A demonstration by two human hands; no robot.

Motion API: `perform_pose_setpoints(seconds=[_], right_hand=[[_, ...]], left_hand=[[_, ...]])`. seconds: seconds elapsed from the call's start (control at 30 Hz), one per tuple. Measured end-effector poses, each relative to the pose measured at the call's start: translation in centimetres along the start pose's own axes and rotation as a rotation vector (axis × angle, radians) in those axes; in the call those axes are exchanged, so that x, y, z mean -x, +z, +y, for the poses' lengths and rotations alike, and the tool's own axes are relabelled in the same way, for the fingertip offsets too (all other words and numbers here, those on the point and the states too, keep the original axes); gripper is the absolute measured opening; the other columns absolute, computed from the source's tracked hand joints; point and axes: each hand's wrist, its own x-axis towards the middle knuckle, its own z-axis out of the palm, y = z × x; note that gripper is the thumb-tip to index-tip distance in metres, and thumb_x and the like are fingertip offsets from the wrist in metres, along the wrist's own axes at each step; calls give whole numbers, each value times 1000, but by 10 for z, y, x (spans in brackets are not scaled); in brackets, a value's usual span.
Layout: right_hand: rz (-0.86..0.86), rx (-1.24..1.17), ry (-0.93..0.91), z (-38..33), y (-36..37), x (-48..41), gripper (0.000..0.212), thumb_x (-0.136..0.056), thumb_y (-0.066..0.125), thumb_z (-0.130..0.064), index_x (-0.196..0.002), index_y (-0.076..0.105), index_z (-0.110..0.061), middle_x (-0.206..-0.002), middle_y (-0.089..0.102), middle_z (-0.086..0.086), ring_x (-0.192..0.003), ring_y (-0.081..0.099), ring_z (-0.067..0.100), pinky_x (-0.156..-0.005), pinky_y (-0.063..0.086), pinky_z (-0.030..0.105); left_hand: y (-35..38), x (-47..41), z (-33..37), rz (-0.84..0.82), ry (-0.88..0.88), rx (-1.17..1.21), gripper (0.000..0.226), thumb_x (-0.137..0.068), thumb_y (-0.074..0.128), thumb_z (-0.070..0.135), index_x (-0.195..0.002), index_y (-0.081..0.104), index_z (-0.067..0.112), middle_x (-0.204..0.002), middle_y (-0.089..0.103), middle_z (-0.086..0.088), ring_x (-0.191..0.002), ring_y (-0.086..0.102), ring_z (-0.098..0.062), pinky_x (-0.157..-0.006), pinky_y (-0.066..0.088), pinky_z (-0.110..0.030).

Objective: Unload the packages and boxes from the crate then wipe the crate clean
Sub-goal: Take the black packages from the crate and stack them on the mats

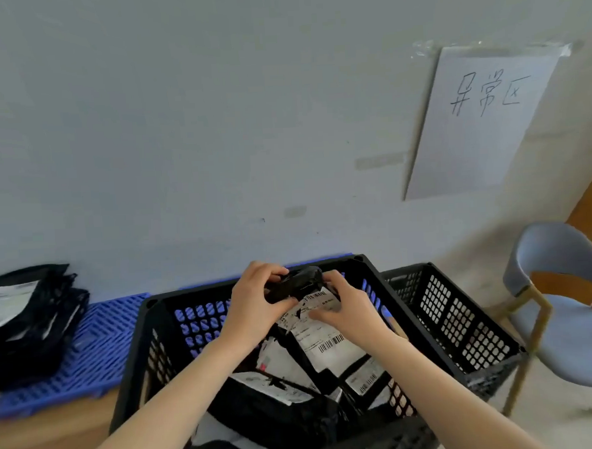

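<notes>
- Two bare hands were close together over the far part of a black perforated plastic crate. Both gripped one small black plastic-wrapped package, held above the crate's load.
- The left hand curled round the package's left end, fingers over the top and thumb on its near side.
- The right hand held the package's right end, with its fingers also lying on a torn white shipping label that bore a barcode, at the package's near edge.
- Several more black poly-bag packages with white barcode labels lay heaped inside the crate, below and nearer than the hands. One long white label lay tilted just beneath the right hand.
- The crate stood near the middle of the scene. A blue plastic grid pallet showed through the holes of its far wall and ran left along the foot of the pale wall.
- A stack of black plastic mailer bags rested on the left end of that pallet, well apart from the crate, and the top bag showed a white label.
- A second black perforated crate stood just right of the first; what it held could not be seen.
- A white paper sheet with handwritten characters was taped to the wall at the far right.
- A grey-blue chair with light wooden legs stood at the right, beside the second crate.
</notes>
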Motion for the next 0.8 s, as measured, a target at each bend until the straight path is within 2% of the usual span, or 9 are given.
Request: perform_pose_setpoints(seconds=[0.07, 0.17, 0.27, 0.37, 0.43, 0.53, 0.63, 0.7, 0.8], right_hand=[[-30, -53, -33, -21, 9, -2, 52, -79, 75, -31, -121, 45, -32, -114, 63, -8, -84, 61, 0, -71, 47, 19], [-23, -128, -92, -53, 27, -9, 51, -77, 77, -35, -115, 45, -35, -111, 62, -12, -91, 61, -1, -77, 48, 22], [-16, -205, -123, -87, 47, -18, 47, -77, 78, -31, -110, 44, -35, -108, 62, -12, -81, 62, -9, -70, 45, 16], [10, -291, -135, -124, 70, -31, 48, -78, 78, -28, -111, 44, -33, -101, 62, -11, -82, 63, -2, -66, 47, 18], [12, -365, -136, -153, 89, -41, 50, -79, 77, -27, -114, 43, -31, -101, 62, -10, -84, 65, 4, -65, 50, 18], [-1, -443, -142, -202, 122, -54, 51, -79, 77, -27, -115, 41, -29, -99, 64, -8, -82, 66, 5, -59, 49, 15], [-30, -482, -149, -249, 166, -65, 52, -78, 78, -28, -115, 42, -28, -97, 65, -10, -82, 66, 4, -61, 51, 19], [-42, -513, -135, -274, 200, -70, 51, -78, 79, -28, -115, 43, -27, -97, 65, -11, -83, 65, 5, -64, 53, 22], [-71, -545, -92, -304, 251, -78, 51, -77, 79, -29, -114, 44, -26, -99, 65, -11, -86, 65, 6, -74, 56, 32]], left_hand=[[-25, 7, 0, 72, -11, -35, 42, -69, 87, 16, -103, 65, 26, -104, 55, 14, -96, 58, 8, -86, 46, -11], [-66, 15, -1, 182, -46, -97, 38, -72, 84, 21, -104, 63, 28, -105, 54, 15, -96, 51, 13, -84, 36, -2], [-108, 24, -10, 330, -78, -102, 41, -72, 85, 29, -106, 62, 31, -109, 52, 16, -103, 48, 6, -87, 35, -8], [-152, 37, -29, 455, -97, -59, 45, -72, 84, 27, -109, 58, 31, -112, 51, 16, -110, 48, 1, -92, 37, -14], [-180, 50, -46, 461, -142, -31, 50, -74, 83, 25, -114, 56, 32, -117, 50, 13, -113, 47, 3, -92, 42, -18], [-222, 71, -76, 426, -217, 1, 58, -75, 83, 25, -123, 50, 35, -124, 47, 12, -116, 49, 1, -90, 48, -20], [-263, 86, -102, 335, -274, 78, 68, -75, 82, 32, -129, 43, 44, -129, 50, 19, -115, 52, 6, -96, 51, -29], [-289, 95, -121, 312, -290, 111, 74, -74, 84, 29, -129, 39, 51, -128, 53, 23, -113, 51, 11, -93, 53, -28], [-326, 109, -155, 348, -320, 114, 84, -71, 86, 27, -138, 39, 48, -132, 51, 23, -118, 53, 3, -93, 55, -33]])
